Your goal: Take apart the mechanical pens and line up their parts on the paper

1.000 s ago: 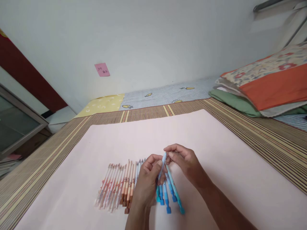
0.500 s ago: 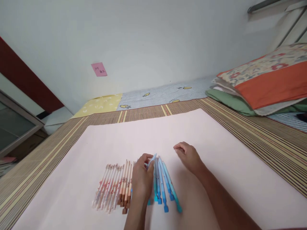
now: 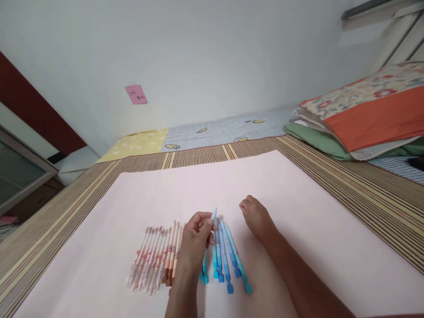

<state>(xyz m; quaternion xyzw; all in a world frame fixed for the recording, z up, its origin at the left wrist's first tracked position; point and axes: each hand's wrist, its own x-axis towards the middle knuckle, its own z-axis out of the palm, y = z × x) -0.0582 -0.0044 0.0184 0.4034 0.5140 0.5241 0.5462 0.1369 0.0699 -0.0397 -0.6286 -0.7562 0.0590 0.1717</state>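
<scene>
My left hand [image 3: 198, 236] pinches a light blue pen [image 3: 213, 214] between thumb and fingers, its pointed tip up and away from me. Below and beside that hand, several blue and teal pens [image 3: 226, 260] lie fanned on the pale pink sheet [image 3: 285, 185], some partly covered by the hand. Left of my wrist lie several peach pens with brown ends [image 3: 171, 260], also partly hidden. Farther left is a row of white pens with red patterns [image 3: 149, 260]. My right hand [image 3: 257, 217] is closed in a loose fist above the sheet, right of the blue pens, with nothing showing in it.
A striped woven mat [image 3: 331, 176] lies under the sheet. At the right rests an orange floral pillow [image 3: 374, 115] on green folded cloth [image 3: 318, 139]. Behind the mat, checked fabric [image 3: 218, 130] meets the wall, which bears a pink note [image 3: 136, 94].
My left hand has turned and the light blue pen in it has risen to point more upright. My right hand's fingers have curled in more tightly, staying in nearly the same place.
</scene>
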